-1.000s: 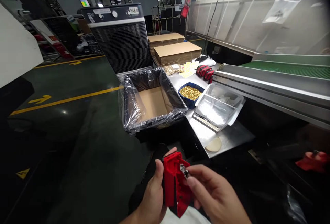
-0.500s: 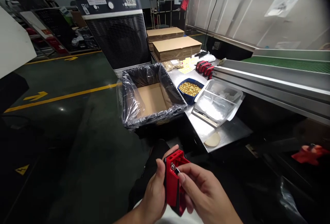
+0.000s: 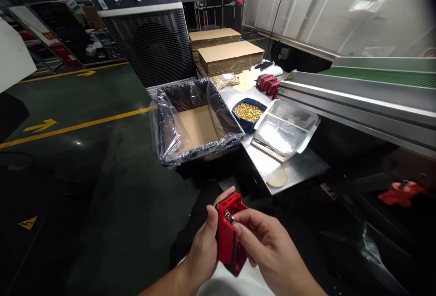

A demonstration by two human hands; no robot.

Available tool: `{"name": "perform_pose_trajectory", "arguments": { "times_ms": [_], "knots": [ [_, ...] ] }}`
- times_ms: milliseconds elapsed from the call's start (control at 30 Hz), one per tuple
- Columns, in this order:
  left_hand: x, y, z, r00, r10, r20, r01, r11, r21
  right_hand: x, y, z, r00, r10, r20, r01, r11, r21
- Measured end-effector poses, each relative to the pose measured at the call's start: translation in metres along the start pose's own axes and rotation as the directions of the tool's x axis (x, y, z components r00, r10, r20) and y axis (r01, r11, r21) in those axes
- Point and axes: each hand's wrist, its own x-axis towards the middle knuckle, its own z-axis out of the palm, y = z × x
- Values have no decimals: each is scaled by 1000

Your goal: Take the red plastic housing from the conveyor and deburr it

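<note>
My left hand (image 3: 203,246) is wrapped round a red and black plastic housing (image 3: 226,241), holding it tilted upright low in the view. The housing's open, hollow side faces my right hand (image 3: 264,241). Between thumb and forefinger, my right hand pinches a small shiny metal part (image 3: 229,217) at the housing's upper edge. The part touches or sits just inside the rim; its exact kind is too small to make out. The other right fingers curl behind and are partly hidden by the housing.
Ahead stands a black crate (image 3: 200,148) lined with clear plastic. On the metal table (image 3: 299,168) are a blue bowl (image 3: 245,125) of small brass-coloured pieces, a clear tray (image 3: 286,127) of bags and several red-black housings (image 3: 268,84). A conveyor (image 3: 368,100) runs at right.
The view has shifted slightly, so the surroundings sit a little higher and further left. Both hands keep their hold; the right fingertips stay at the housing's upper edge.
</note>
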Motion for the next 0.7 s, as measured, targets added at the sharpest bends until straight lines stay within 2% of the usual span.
{"name": "perform_pose_trajectory", "arguments": {
  "times_ms": [133,300,533,600,633,700],
  "knots": [
    [1,-2,1,1000,-17,-10,17,999,-39,0,2,-3,998,-50,-28,49,999,-17],
    [4,-3,1,999,-49,4,49,992,-115,1,9,-8,998,-54,-23,53,998,-44],
    [7,2,4,990,-133,-42,120,964,-237,-9,-3,-16,972,-164,-167,144,982,-126],
    [8,6,5,982,-174,-79,148,953,-264,-7,-7,-27,932,-223,-286,176,967,-182],
    [9,8,5,977,-188,-105,153,950,-272,-2,-7,-37,892,-260,-370,184,956,-228],
    [11,12,5,962,-208,-177,153,948,-279,14,-3,-67,765,-334,-550,140,921,-363]
  ]
}}
